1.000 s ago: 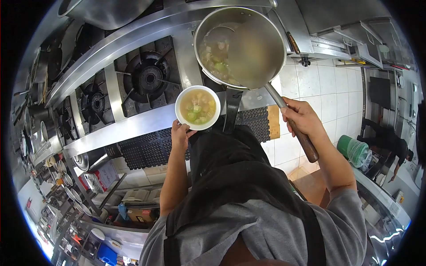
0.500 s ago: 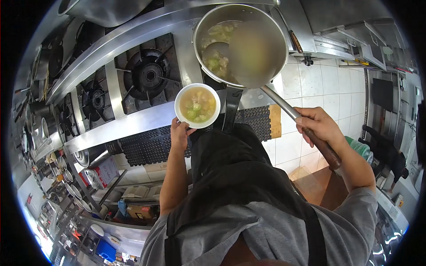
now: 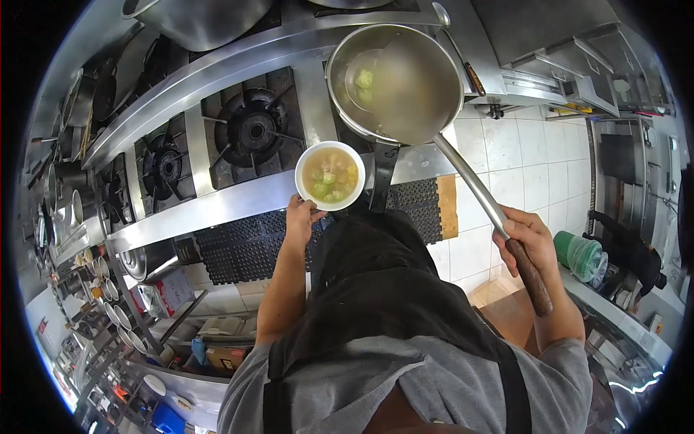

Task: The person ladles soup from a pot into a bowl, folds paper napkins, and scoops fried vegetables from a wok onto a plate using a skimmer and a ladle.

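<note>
My left hand [image 3: 302, 215] grips the lower left edge of a white bowl [image 3: 298, 173]. Pale soup [image 3: 327, 172] with green and yellowish pieces fills most of the bowl. My right hand [image 3: 525, 239] is closed round the wooden handle of a long ladle [image 3: 473, 176]. The metal shaft of the ladle slants up to the left, over the near rim of a large steel pot [image 3: 356, 49]. A blurred patch covers much of the inside of the pot and hides the ladle's head. Green pieces [image 3: 363, 78] show in the left part of the pot.
Gas burners [image 3: 254, 130] run along the stove left of the pot. The pot's black handle [image 3: 383, 177] points towards me. Another ladle [image 3: 473, 76] lies beyond the pot. A black perforated mat [image 3: 249, 249] covers the floor. A dark-clothed person [image 3: 629, 253] is at far right.
My right hand has moved down with the ladle, and more of its shaft shows. The view has shifted slightly. The bowl stays in my left hand beside the pot.
</note>
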A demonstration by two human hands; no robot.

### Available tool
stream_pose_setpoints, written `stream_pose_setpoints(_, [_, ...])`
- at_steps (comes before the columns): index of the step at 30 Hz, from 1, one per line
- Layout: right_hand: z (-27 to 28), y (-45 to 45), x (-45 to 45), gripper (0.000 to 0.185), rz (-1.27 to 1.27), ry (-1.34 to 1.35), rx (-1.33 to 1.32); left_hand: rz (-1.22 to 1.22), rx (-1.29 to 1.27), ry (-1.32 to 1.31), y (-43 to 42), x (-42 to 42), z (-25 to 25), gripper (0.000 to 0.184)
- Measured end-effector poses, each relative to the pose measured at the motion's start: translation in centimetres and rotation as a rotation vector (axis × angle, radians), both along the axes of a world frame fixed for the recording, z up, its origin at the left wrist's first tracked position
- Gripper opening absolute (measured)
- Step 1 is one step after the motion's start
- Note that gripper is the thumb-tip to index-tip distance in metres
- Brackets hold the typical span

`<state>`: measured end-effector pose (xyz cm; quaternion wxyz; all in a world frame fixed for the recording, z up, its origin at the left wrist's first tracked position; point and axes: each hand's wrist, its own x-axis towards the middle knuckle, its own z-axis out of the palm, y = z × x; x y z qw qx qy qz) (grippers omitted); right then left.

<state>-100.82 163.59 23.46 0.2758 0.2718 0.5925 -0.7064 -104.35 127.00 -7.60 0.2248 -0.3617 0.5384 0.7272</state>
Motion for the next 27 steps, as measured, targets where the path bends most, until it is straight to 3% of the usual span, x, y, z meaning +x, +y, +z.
stream_pose_setpoints(9, [1.7,-6.1,7.6,0.051,-0.131,-0.015,-0.094,-0.102,0.041,0.047,-0.8,-0.2,-0.3,0.044])
stream_pose_setpoints(18, [-3.1,-11.0,11.5,0.048,-0.051,-0.076,-0.164,-0.119,0.158,0.075,-2.1,0.0,-1.4,0.050])
stream_pose_setpoints(27, [-9.7,-13.1,13.1,0.049,0.152,-0.049,0.164,-0.120,0.206,0.112,-2.2,0.1,-2.2,0.050])
